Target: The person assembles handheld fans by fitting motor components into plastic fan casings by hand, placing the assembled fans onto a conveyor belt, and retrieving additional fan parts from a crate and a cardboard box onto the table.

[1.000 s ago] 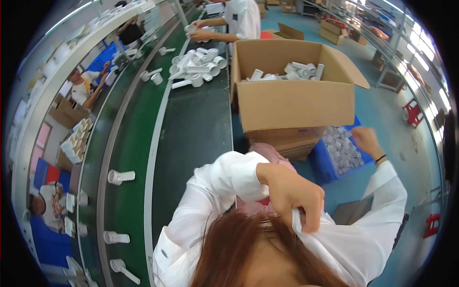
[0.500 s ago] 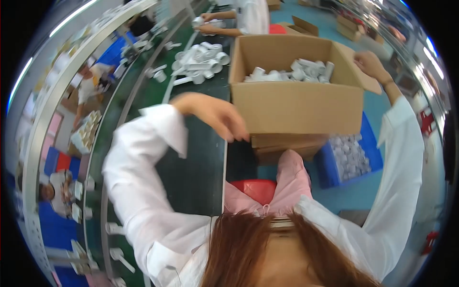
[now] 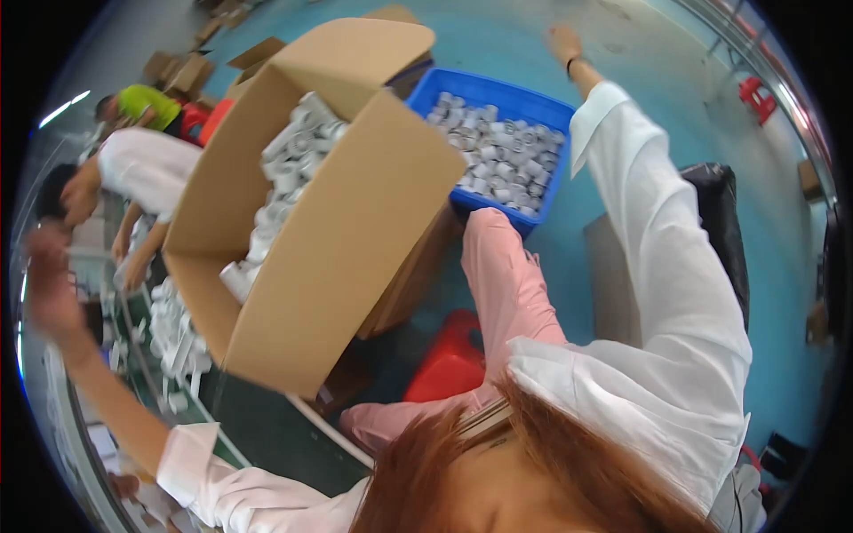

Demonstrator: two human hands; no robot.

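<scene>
My left hand (image 3: 55,289) is raised at the far left, its fingers smeared by motion. It appears above the conveyor side, beside a co-worker. At the top right my right hand (image 3: 565,43) reaches out over the blue floor, with a dark band on its wrist. Its fingers are too small and blurred to make out. Between my arms stands an open cardboard box (image 3: 351,240), partly filled with white plastic parts (image 3: 298,164). Neither hand touches it.
Behind my knee a blue crate (image 3: 555,173) holds many small white cylindrical pieces (image 3: 502,151). More white parts (image 3: 173,333) lie on the green conveyor belt (image 3: 267,426). A red stool (image 3: 449,355) is under me. Co-workers sit at the left; a black-covered object (image 3: 720,222) stands at right.
My view has turned to the right. My left hand has swung from beside the box out to the far left; my right hand has left the box flap and stretched outward.
</scene>
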